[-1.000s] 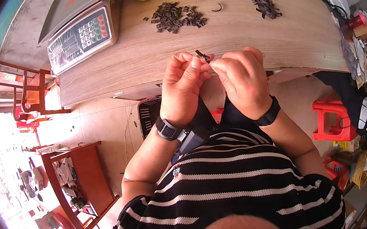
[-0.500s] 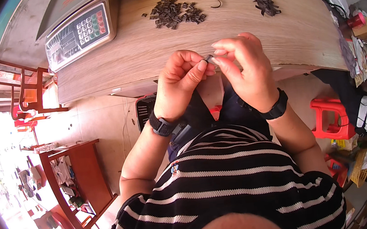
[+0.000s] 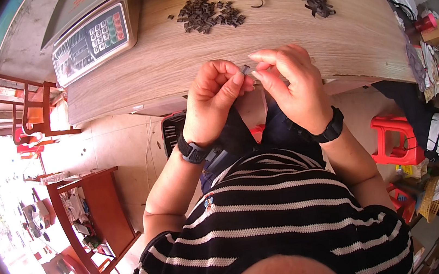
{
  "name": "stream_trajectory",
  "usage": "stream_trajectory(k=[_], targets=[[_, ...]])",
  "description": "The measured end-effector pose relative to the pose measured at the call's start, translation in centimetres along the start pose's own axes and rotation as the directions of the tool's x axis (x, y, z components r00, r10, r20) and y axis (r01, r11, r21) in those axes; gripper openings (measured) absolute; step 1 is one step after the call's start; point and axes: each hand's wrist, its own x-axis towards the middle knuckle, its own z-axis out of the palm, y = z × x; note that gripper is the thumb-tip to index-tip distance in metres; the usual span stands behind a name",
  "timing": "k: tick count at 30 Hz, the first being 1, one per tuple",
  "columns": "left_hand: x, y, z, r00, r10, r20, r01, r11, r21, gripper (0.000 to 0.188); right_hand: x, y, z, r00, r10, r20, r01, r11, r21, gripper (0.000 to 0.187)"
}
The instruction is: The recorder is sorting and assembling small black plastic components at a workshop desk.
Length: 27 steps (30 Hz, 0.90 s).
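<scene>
Black, a short strip (image 3: 246,69) sat clamped in the left hand (image 3: 210,101) between finger and thumb near the wood-grain desk edge (image 3: 143,98), seemingly to expose its tip, beside parted fingertips of the right hand (image 3: 298,88).

A short, narrow strip (image 3: 246,70), dark with a greyish sheen, is pinched in the fingertips of my left hand (image 3: 211,98), its exposed end tilted away from me and slightly rightward, just beside my right hand (image 3: 298,84); its lower part is hidden within my grip.
</scene>
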Motion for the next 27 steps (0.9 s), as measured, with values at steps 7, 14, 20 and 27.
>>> stream_trajectory(k=[7, 14, 20, 27], targets=[[-0.9, -0.1, 0.2, 0.998, 0.027, -0.054, -0.014, 0.97, 0.241, 0.008, 0.4, -0.4, 0.8, 1.0, 0.0, 0.026, -0.001, 0.999, 0.034, 0.011], [-3.7, 1.7, -2.8, 0.998, 0.063, 0.01, -0.06, 0.871, 0.487, 0.008, 3.2, 2.1, -0.9, 0.985, -0.045, 0.165, 0.085, 0.965, -0.247, 0.016], [-9.2, 1.3, -10.1, 0.992, -0.011, -0.122, 0.112, 0.475, 0.873, 0.016, 7.5, 10.3, -0.6, 0.931, 0.133, 0.34, 0.124, 0.761, -0.637, 0.028], [-12.3, -0.6, -13.7, 0.989, -0.019, -0.15, 0.15, 0.009, 0.989, 0.009, 5.4, 7.0, 0.2, 0.858, 0.196, 0.475, 0.164, 0.771, -0.615, 0.032]])
